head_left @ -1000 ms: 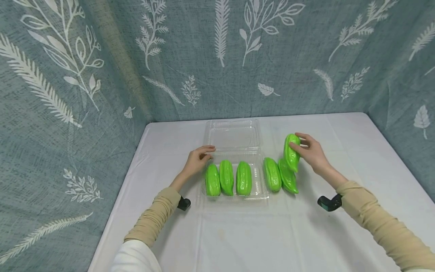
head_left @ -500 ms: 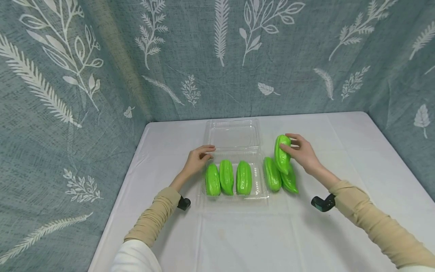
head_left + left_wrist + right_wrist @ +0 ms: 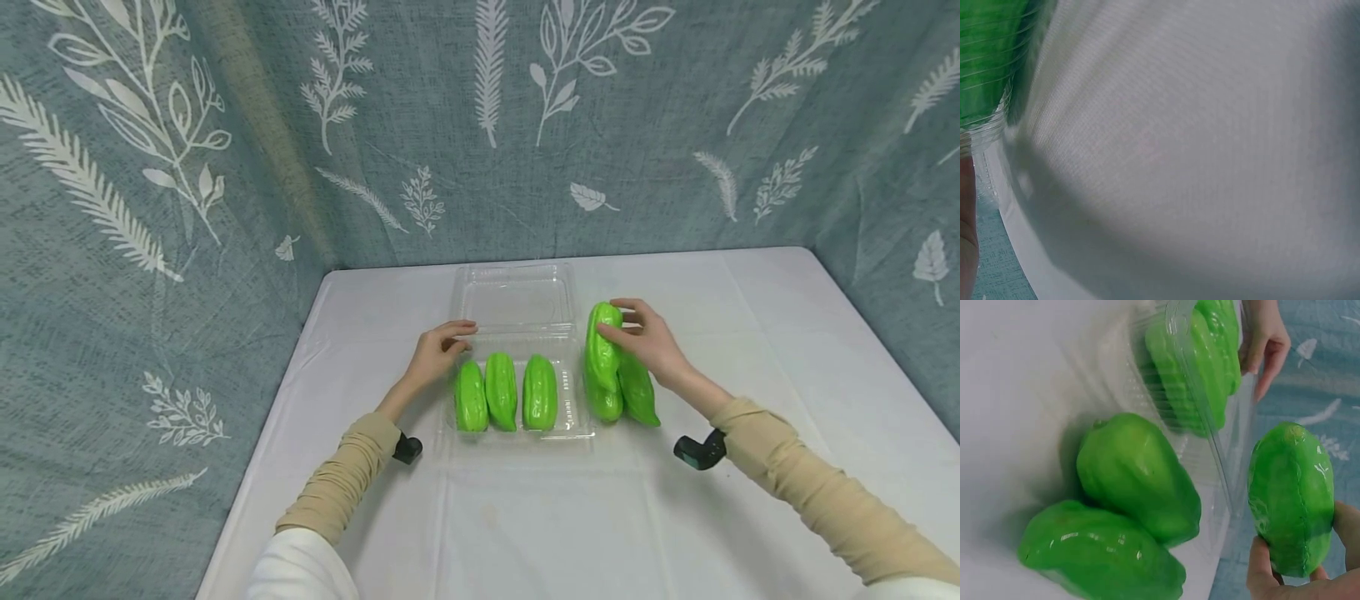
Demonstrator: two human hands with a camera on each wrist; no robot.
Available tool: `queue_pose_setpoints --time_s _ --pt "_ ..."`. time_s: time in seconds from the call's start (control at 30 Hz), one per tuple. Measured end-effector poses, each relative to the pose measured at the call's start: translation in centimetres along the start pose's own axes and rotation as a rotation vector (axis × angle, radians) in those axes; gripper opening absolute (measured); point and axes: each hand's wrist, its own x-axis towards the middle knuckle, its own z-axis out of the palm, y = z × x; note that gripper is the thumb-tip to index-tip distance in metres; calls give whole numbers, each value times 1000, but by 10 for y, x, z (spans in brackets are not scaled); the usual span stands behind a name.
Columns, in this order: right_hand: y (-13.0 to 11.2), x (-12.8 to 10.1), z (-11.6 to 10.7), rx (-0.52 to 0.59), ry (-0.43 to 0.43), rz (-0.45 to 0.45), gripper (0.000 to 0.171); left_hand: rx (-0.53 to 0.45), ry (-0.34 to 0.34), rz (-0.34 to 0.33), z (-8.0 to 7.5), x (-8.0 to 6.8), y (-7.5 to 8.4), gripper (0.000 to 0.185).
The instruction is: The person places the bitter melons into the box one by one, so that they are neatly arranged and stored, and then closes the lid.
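A clear plastic clamshell container [image 3: 567, 417] lies open with three green gourds [image 3: 501, 390] side by side in its base. My left hand [image 3: 437, 352] holds the container's back left corner, fingers curled at the rim. My right hand [image 3: 647, 342] grips a fourth green gourd [image 3: 602, 336] in the air, just right of the container. Below it two more gourds [image 3: 639, 392] lie on the table. The right wrist view shows the held gourd [image 3: 1291, 497], the two loose gourds [image 3: 1138, 475] and the container [image 3: 1200, 356]. The left wrist view catches only a green patch behind clear plastic [image 3: 988, 56].
A white cloth covers the table [image 3: 540, 517]. The container's open lid [image 3: 513, 298] lies flat behind the base. Blue leaf-patterned fabric walls [image 3: 225, 167] close in the back and both sides. Small black devices [image 3: 699, 451] sit by both wrists.
My right hand has carried the gourd leftward, from above the outer loose gourd to above the one beside the container. The left hand has stayed put.
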Motion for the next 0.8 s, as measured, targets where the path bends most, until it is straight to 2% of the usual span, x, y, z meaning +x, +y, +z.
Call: queue_pose_setpoints --time_s 0.63,0.73,0.8 --pt "-11 4 27 27 -59 4 60 20 5 23 0 0 -1 26" --pt "-13 3 31 28 -59 0 59 16 1 10 0 1 -1 26" --pt "-14 3 34 28 -59 -2 59 16 5 9 2 2 -11 27"
